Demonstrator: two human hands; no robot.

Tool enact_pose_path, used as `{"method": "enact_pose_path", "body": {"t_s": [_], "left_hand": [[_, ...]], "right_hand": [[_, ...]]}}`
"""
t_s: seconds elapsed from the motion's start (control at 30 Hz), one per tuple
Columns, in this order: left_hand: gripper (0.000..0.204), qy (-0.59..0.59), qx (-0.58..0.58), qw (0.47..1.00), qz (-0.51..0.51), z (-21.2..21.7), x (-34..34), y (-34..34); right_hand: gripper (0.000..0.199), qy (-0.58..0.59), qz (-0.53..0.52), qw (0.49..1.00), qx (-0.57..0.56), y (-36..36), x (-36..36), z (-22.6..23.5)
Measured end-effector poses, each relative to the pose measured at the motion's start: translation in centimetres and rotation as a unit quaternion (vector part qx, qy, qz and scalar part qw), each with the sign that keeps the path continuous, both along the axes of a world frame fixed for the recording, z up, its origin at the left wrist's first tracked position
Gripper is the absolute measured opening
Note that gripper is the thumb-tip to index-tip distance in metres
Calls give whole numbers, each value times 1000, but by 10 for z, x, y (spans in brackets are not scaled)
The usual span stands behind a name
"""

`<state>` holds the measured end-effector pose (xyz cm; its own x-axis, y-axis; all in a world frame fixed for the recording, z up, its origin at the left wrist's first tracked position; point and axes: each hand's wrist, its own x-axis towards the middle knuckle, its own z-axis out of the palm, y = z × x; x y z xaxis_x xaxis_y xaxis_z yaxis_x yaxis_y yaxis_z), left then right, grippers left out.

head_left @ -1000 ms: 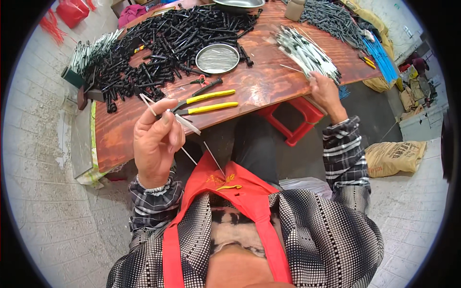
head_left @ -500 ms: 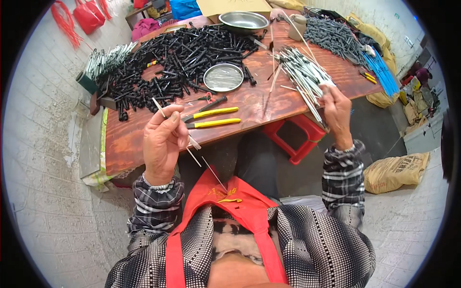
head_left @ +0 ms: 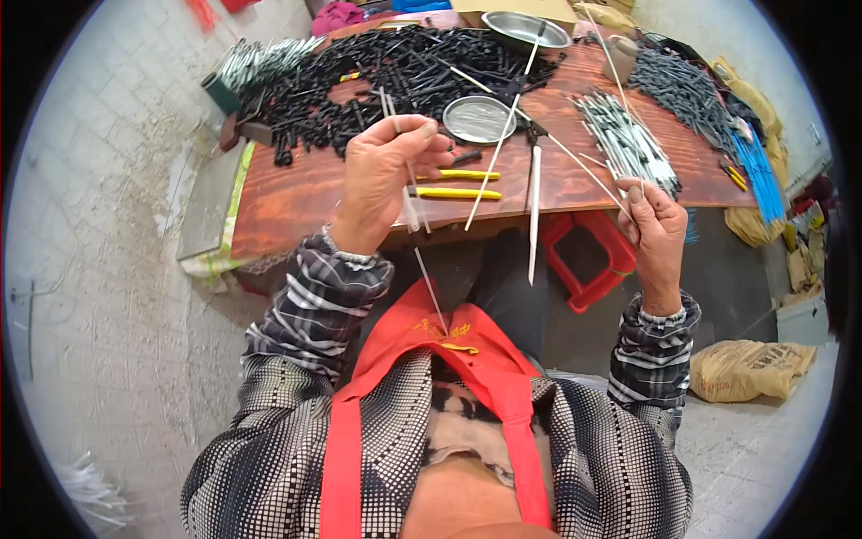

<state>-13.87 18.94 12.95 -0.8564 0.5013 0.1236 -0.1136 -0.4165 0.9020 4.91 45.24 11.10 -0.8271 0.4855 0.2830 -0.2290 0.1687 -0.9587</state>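
Note:
My left hand (head_left: 386, 175), raised over the table's near edge, pinches thin white rods (head_left: 418, 202) between thumb and fingers; they slant down past the palm. My right hand (head_left: 654, 220) is closed, fingertips on the end of a slim white rod (head_left: 582, 162). That rod runs up left to a black joint (head_left: 537, 131). Several white rods branch from this and another black joint, forming a spread, jointed frame; what holds it up I cannot tell. Just beyond my right fingers lies a bundle of white rods (head_left: 628, 144). Yellow-handled pliers (head_left: 453, 192) lie behind my left hand.
Black jointed parts (head_left: 395, 76) cover the table's far left, around a round metal dish (head_left: 479, 120). A steel bowl (head_left: 526, 30) stands behind. Grey parts (head_left: 682, 94) and blue rods (head_left: 761, 180) lie right. A red stool (head_left: 588, 269) stands below the edge.
My right hand has come away from the white bundle and now grips a rod end. The jointed frame spreads wider and nearer. My left hand has risen rightward. The view has shifted.

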Motion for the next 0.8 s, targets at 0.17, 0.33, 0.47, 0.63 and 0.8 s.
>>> {"method": "enact_pose_path", "body": {"t_s": [0.17,0.33,0.47,0.63,0.8], "left_hand": [[18,156,-32,984,77,-1,8,7],[17,234,-95,949,188,-1,9,20],[15,282,-196,904,254,-12,0,20],[14,256,-165,922,239,-10,-1,15],[16,138,-117,974,134,12,-5,-3]], "right_hand": [[19,13,-67,987,146,-35,-17,-13],[16,112,-119,926,341,-69,-17,-13],[18,140,-145,894,401,-95,-13,-21],[19,158,-131,905,374,-108,-11,-14],[28,165,-49,924,341,-113,0,4]]}}
